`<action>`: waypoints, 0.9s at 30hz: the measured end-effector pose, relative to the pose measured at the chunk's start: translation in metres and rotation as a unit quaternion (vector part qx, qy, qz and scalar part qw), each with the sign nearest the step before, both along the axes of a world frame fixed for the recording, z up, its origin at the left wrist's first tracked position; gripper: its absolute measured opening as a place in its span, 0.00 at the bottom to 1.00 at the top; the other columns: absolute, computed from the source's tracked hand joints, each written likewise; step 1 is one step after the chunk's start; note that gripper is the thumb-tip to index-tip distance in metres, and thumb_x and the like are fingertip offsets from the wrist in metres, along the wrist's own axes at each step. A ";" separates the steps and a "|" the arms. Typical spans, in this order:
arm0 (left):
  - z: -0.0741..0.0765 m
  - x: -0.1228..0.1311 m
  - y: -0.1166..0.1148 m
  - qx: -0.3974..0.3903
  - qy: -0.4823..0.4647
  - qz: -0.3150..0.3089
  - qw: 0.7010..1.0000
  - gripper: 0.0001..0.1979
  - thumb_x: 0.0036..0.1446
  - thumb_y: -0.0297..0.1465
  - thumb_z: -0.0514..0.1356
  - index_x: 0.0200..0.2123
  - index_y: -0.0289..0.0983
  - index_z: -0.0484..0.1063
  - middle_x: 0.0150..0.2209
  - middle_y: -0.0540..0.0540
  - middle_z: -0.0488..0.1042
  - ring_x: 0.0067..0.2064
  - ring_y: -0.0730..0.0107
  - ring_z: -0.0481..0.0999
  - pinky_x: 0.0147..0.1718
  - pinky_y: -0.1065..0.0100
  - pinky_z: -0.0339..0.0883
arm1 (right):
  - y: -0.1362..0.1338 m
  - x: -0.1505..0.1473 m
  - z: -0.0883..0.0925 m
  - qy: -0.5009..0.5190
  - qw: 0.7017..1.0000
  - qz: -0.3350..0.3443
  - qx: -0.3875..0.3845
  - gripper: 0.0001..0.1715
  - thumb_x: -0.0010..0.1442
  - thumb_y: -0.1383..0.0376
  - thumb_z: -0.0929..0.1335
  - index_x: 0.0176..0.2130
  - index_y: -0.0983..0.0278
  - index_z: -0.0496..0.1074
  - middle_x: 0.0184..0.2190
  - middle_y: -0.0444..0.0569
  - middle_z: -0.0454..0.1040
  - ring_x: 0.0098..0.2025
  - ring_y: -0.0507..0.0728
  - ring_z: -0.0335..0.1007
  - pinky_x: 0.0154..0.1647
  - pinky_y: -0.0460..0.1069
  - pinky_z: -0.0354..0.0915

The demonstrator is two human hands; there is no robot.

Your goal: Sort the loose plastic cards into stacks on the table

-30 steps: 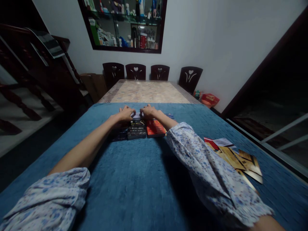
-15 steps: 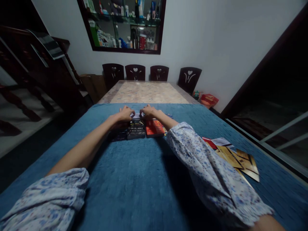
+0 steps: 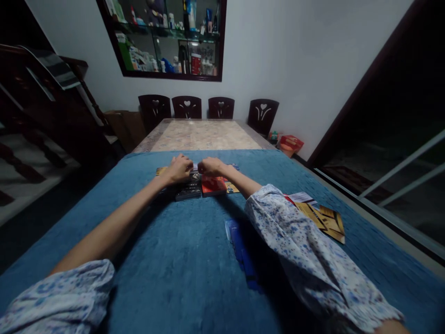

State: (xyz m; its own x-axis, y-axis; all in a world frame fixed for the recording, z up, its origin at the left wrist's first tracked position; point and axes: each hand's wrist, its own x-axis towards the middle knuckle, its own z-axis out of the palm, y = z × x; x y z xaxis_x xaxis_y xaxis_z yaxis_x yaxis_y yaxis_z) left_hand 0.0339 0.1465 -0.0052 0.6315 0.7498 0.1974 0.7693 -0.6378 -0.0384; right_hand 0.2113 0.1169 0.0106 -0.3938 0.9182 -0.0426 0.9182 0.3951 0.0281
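At the far side of the blue cloth, my left hand (image 3: 180, 168) curls its fingers at the left end of a small pale stack of cards (image 3: 195, 166). My right hand (image 3: 210, 166) closes on the right end of the same stack, its fingertips mostly hidden. Just on my side of the hands lie a stack of black cards (image 3: 188, 191) and a stack of red cards (image 3: 212, 186), side by side. Yellow printed cards (image 3: 232, 187) show past the red stack, partly under my right wrist. Blue cards (image 3: 243, 255) lie spread beside my right sleeve, partly in shadow.
Gold cards (image 3: 321, 218) and a white card (image 3: 303, 198) lie at the right of the blue cloth (image 3: 167, 260). Beyond it is the bare tabletop (image 3: 205, 134), with dark chairs (image 3: 187, 107) along the wall. Railings stand left, a glass door right.
The view has swung a little to the right. Both hands stay at the pale cards, the fingers more curled. Blue cards now show beside my right sleeve where cloth and shadow were.
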 end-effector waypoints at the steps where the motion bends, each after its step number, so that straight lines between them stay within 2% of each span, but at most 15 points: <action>1: 0.001 0.005 -0.006 0.004 0.007 -0.003 1.000 0.13 0.60 0.28 0.52 0.38 0.36 0.77 0.45 0.36 0.77 0.53 0.49 0.69 0.50 0.52 0.63 | -0.006 0.003 0.001 -0.001 1.000 0.003 0.003 0.19 0.62 0.68 0.66 0.51 0.56 0.79 0.51 0.50 0.80 0.52 0.60 0.75 0.46 0.49 0.65; 5: 0.005 0.025 -0.030 0.017 0.005 -0.026 0.999 0.14 0.54 0.23 0.54 0.41 0.35 0.76 0.44 0.37 0.77 0.50 0.52 0.72 0.49 0.56 0.64 | -0.029 0.016 0.007 -0.003 0.999 0.012 0.030 0.19 0.64 0.68 0.65 0.50 0.56 0.79 0.50 0.51 0.81 0.51 0.60 0.75 0.43 0.48 0.63; 12: -0.001 0.059 -0.059 0.053 -0.008 -0.061 0.997 0.13 0.56 0.21 0.55 0.43 0.35 0.75 0.44 0.38 0.77 0.49 0.53 0.72 0.47 0.58 0.65 | -0.068 0.052 0.009 0.008 0.998 0.000 0.056 0.16 0.65 0.69 0.64 0.48 0.58 0.79 0.50 0.50 0.80 0.51 0.58 0.74 0.38 0.47 0.58; 17: -0.008 0.087 -0.078 0.048 -0.045 -0.123 0.990 0.10 0.57 0.26 0.59 0.42 0.34 0.75 0.43 0.37 0.76 0.48 0.52 0.72 0.47 0.56 0.65 | -0.100 0.083 0.003 0.026 0.997 -0.029 0.063 0.14 0.65 0.69 0.65 0.46 0.60 0.79 0.49 0.50 0.80 0.52 0.59 0.72 0.38 0.47 0.56; 22: -0.017 0.115 -0.099 0.045 -0.067 -0.158 0.984 0.15 0.55 0.19 0.56 0.43 0.35 0.75 0.44 0.38 0.76 0.49 0.53 0.72 0.48 0.55 0.64 | -0.129 0.116 -0.006 0.034 0.994 -0.072 0.075 0.13 0.66 0.67 0.65 0.46 0.60 0.78 0.46 0.51 0.80 0.50 0.59 0.70 0.37 0.49 0.54; 27: -0.023 0.134 -0.115 0.031 -0.088 -0.186 0.978 0.13 0.55 0.21 0.56 0.42 0.35 0.76 0.45 0.38 0.77 0.49 0.52 0.72 0.48 0.54 0.64 | -0.152 0.151 -0.022 0.050 0.991 -0.090 0.089 0.13 0.64 0.70 0.66 0.44 0.60 0.79 0.45 0.51 0.80 0.47 0.59 0.68 0.36 0.49 0.53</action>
